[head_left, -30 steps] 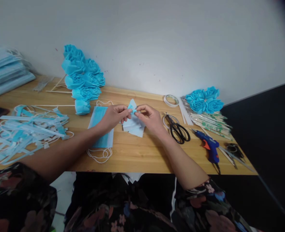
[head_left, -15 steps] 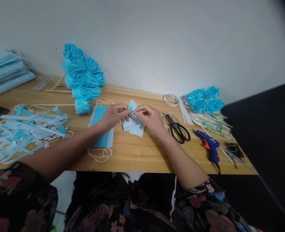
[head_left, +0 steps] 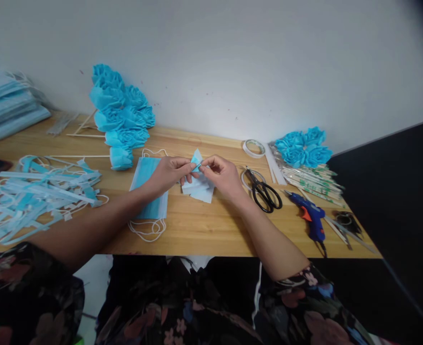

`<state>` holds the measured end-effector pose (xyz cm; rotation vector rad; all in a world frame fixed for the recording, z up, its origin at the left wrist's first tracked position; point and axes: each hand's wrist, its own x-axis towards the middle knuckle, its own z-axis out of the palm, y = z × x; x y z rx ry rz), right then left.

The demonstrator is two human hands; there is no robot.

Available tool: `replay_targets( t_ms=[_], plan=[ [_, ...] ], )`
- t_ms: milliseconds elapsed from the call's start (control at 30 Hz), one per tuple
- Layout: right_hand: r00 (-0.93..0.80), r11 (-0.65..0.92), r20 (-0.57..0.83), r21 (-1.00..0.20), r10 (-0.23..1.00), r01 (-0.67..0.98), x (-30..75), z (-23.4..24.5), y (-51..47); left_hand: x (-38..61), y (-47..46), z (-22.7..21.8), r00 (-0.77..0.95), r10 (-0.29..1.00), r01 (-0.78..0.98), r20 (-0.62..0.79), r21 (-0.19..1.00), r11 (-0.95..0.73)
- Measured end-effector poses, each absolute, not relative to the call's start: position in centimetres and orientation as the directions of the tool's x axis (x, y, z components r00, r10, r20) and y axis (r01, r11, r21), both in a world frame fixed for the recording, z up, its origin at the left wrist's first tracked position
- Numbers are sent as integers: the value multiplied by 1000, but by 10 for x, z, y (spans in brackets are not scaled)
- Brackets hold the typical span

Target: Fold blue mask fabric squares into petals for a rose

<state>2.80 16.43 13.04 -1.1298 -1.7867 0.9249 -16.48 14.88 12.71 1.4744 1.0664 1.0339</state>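
Between my fingertips is a small light-blue piece of mask fabric (head_left: pixel 196 158), its pointed tip sticking up. My left hand (head_left: pixel 173 171) pinches it from the left, thumb against fingers. From the right, my right hand (head_left: pixel 221 173) pinches the same piece at its lower edge. Beneath both hands lie several pale cut fabric pieces (head_left: pixel 203 189) on the table, partly hidden by the fingers. Blue face masks (head_left: pixel 150 205) with white ear loops lie flat under my left wrist.
On the left are a heap of cut mask strips (head_left: pixel 46 191), blue fabric flowers (head_left: pixel 125 117) and packed masks (head_left: pixel 10 105). To the right lie black-handled scissors (head_left: pixel 265 195), a tape roll (head_left: pixel 254 148), a blue glue gun (head_left: pixel 312 215), wrapped sticks (head_left: pixel 315 181) and more blue flowers (head_left: pixel 304 148).
The fingers of my right hand have shifted slightly on the fabric piece, and its tip stands a little differently. Both hands still pinch it in the same place above the table.
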Motion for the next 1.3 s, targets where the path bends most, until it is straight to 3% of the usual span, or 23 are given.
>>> replay_targets(
  t_ms=[267, 533, 667, 933, 1300],
  plan=[
    [-270, 333, 249, -880, 930, 338, 28, 128, 164, -163, 146, 133, 232, 969, 142, 82, 983, -117],
    [-336, 196, 139, -970, 931, 142, 30, 127, 169, -161, 145, 134, 191, 979, 167, 66, 981, -99],
    [-384, 208, 137, -967, 913, 150, 30, 128, 167, -160, 146, 130, 212, 975, 190, 70, 976, -111],
    [-236, 206, 169, -968, 957, 142, 31, 126, 170, -163, 146, 134, 205, 974, 156, 96, 979, -130],
    [-255, 166, 141, -983, 957, 79, 30, 127, 168, -159, 147, 129, 212, 973, 140, 89, 983, -120]
  ],
)
